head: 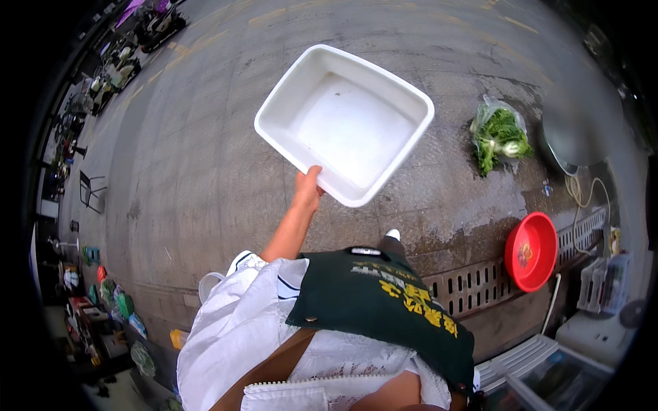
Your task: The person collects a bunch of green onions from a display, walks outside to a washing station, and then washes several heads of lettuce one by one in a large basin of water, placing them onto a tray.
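My left hand (310, 189) grips a white rectangular plastic basin (354, 133) by its near rim. The thumb lies over the rim and the fingers are mostly hidden behind the wall. Held out over the paving, the basin is tilted so that its inside faces me. It holds no goods, only a small dark speck on its bottom. My right hand is out of view. Leafy greens (501, 134) in a clear plastic bag lie on the wet ground to the right. Nearer on that side, a round red basin (532, 251) is by the drain grate.
A slotted drain grate (475, 286) crosses the ground at right, with a coiled hose (578, 192) and a large metal bowl (560, 156) beyond. Crates (601, 282) stand at far right. At left are a chair (91, 191), parked motorbikes (108, 87) and bagged vegetables (125, 304).
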Available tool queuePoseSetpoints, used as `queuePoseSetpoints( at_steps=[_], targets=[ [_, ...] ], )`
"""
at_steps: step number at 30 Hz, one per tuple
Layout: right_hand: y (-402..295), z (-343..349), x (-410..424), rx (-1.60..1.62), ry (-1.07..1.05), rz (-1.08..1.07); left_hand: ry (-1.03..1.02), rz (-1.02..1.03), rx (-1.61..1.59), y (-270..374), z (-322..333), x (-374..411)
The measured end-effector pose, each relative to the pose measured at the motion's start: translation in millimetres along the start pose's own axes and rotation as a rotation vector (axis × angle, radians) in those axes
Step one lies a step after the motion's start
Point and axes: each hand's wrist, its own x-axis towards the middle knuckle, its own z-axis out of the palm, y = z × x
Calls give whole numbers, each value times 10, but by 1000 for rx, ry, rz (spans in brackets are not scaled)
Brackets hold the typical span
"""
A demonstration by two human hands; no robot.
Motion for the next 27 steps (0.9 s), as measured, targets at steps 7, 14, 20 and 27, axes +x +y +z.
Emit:
queuePoseSetpoints(
  at_steps=[7, 14, 20, 27],
  targets=[
    [-3353, -1174, 3733, -161, 83, -491, 263, 13, -205, 261, 193, 1507],
    [-6872, -1096, 5181, 420, -14, -436, 680, 204, -92, 640, 887, 3321],
    [-7266, -597, 5035, -257, -188, -336, 584, 284, 89, 1236, 2732, 5484],
    [-7409, -675, 6205, 50, 20, 177, 113, 161, 107, 1263, 5707, 7820]
  ],
)
